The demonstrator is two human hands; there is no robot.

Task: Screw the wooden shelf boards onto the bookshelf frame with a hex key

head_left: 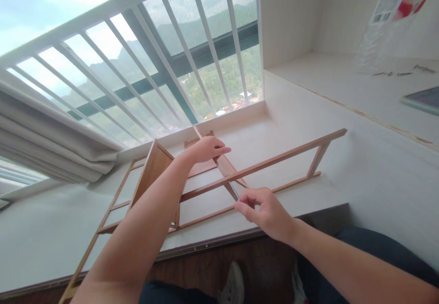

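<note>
Plastic bag (394, 25): label print blurred, unreadable.

Left forearm crosses the wooden frame (260, 167) and hides its middle rails; frame's lower-left leg runs out of shot at 7 o'clock. Left hand (206, 149) covers the far end of the slanted board (224, 164), so the contact underneath can't be read. Right hand (264, 212) pinches at the board's near end; fingertips curl under, whether anything small sits between them can't be told. Plastic bag (394, 25) at 1 o'clock is clipped by the top edge, label print unreadable. Small parts (398, 72) below it too tiny to identify. Tablet (423, 100) at 3 o'clock cut by the right edge. Shoe (235, 285) at 6 o'clock cropped.
</note>
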